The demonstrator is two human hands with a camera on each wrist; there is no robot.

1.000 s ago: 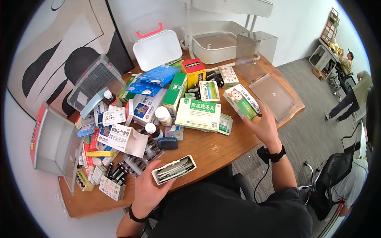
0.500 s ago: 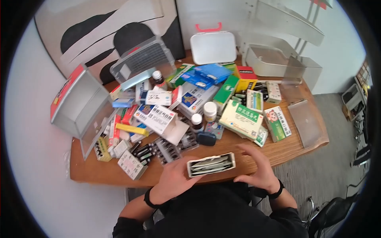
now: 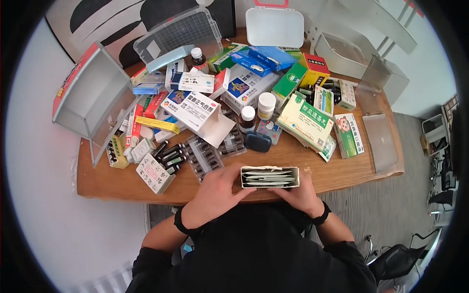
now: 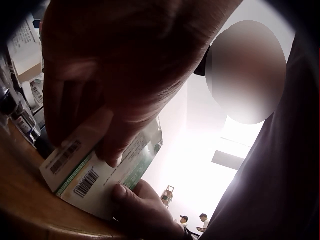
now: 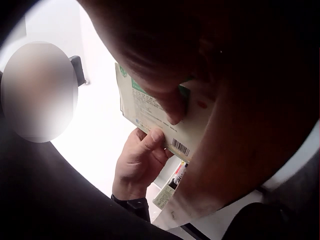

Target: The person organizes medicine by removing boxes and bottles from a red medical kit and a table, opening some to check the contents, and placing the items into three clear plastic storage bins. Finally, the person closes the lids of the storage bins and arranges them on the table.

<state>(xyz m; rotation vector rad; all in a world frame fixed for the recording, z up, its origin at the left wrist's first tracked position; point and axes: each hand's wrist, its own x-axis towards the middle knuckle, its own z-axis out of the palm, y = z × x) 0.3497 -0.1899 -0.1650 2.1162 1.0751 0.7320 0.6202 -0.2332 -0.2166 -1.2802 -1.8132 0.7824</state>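
An opened medicine box, white and green with a barcode, is held upright between both hands at the table's near edge. Its open top faces up in the head view, showing several flat sachets packed inside. My left hand grips the box's left end, thumb on the near face. The right hand grips the right end, its thumb also on the near face. In the right wrist view both thumbs press the printed panel.
Medicine boxes, such as a white carton and a green-and-white box, crowd the table. Blister packs, a white bottle and a dark case lie ahead. A clear-lidded container leans at left.
The right hand has left the cartoon-faced box on the right and come across to take hold of the sachet box. The left hand has brought that box rightward, and the head view has turned.
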